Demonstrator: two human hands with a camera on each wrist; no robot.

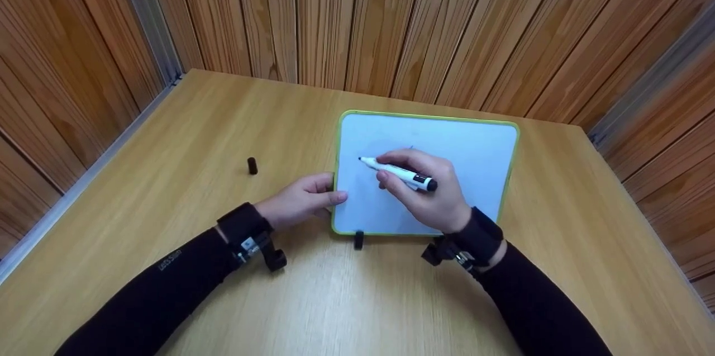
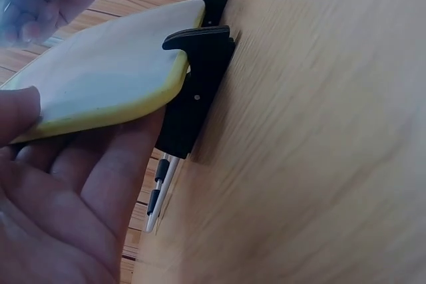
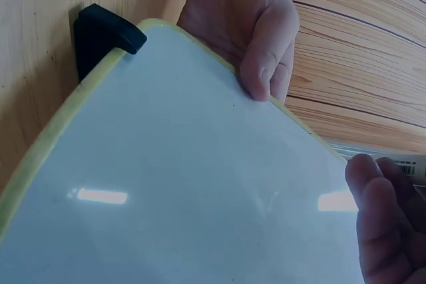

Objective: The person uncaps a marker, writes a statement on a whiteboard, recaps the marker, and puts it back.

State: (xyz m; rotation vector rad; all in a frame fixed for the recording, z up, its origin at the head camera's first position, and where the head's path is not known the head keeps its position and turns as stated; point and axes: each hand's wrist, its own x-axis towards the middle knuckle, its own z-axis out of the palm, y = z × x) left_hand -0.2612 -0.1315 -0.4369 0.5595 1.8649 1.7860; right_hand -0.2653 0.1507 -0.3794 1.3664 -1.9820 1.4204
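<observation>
A small whiteboard (image 1: pixel 430 135) with a yellow-green rim leans back on a black stand (image 2: pixel 193 91) on the table. My left hand (image 1: pixel 301 198) grips its left edge, thumb on the white face and fingers behind it. In my right hand (image 1: pixel 435 185) a white marker (image 1: pixel 399 173) is pinched between thumb and fingers, its dark tip pointing left over the board's upper left part. Whether the tip touches the surface I cannot tell. A short dark mark (image 1: pixel 411 147) shows on the board above my right hand. In the right wrist view the marker is mostly hidden by fingers (image 3: pixel 376 224).
A black marker cap (image 1: pixel 252 166) stands on the wooden table (image 1: pixel 268 115) left of the board. Wood-plank walls (image 1: pixel 324 20) rise behind and at both sides. A black stand foot (image 1: pixel 358 240) juts out under the board's lower edge.
</observation>
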